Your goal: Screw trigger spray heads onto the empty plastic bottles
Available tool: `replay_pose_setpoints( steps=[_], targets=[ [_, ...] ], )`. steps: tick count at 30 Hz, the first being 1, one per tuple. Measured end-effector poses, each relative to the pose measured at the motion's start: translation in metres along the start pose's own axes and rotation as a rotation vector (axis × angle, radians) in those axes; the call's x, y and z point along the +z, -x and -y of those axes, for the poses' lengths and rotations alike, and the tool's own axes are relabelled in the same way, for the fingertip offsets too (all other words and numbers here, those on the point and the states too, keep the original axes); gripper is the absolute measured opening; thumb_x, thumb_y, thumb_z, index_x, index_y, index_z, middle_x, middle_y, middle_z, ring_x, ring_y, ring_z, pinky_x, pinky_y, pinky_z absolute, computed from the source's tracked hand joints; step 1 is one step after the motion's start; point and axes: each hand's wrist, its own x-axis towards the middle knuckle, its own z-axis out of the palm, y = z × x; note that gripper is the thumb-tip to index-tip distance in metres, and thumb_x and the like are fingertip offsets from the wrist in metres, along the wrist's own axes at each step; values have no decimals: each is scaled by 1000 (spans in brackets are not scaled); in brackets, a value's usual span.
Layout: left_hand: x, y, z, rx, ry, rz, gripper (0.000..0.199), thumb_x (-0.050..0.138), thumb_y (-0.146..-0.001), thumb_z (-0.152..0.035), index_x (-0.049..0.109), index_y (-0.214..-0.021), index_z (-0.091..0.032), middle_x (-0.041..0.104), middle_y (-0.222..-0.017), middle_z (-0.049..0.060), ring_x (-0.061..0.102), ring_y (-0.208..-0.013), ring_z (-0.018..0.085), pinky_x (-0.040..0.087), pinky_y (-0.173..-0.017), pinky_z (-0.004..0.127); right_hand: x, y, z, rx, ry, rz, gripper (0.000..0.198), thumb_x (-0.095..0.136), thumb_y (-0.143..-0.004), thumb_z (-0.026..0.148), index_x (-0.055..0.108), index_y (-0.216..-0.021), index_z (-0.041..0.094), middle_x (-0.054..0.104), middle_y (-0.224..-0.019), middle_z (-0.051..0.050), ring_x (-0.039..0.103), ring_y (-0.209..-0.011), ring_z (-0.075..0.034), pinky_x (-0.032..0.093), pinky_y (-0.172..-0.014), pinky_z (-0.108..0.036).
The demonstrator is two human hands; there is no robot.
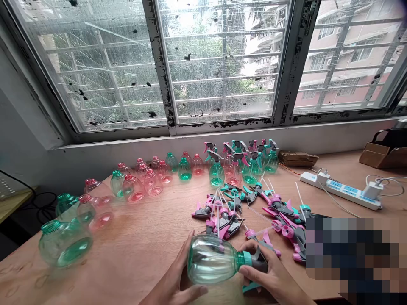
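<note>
A clear green spray bottle [211, 259] lies sideways between my hands, close to the table's front edge. My left hand [178, 275] is wrapped round its base end. With my right hand [267, 269] I grip the grey and teal spray head [254, 259] at the bottle's neck; part of the head is hidden by the fingers. Just beyond the bottle lies a heap of loose pink and grey spray heads [222, 218] with white tubes. More loose spray heads [286, 224] lie beyond my right hand.
Open green bottles [65, 243] and pink bottles [135, 188] stand along the left and back. Several bottles with spray heads [233, 171] stand below the window. A white power strip [341, 190], a flat cardboard package [297, 159] and a cardboard box [384, 150] are at right.
</note>
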Motion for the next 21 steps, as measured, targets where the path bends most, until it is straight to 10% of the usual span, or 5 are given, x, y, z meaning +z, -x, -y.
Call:
replay_pose_setpoints(
  steps=[21],
  targets=[
    [1,2,1,12,-7,-2,91,63,-93,-44,-2,-156,-44,5,-169,-9,5,-156,26,8,-127,44,-1,0,-1,4,-34,8,37,80,-77,45,61,-96,21,63,-75,5,62,-63,-15,48,-56,-24]
  ],
)
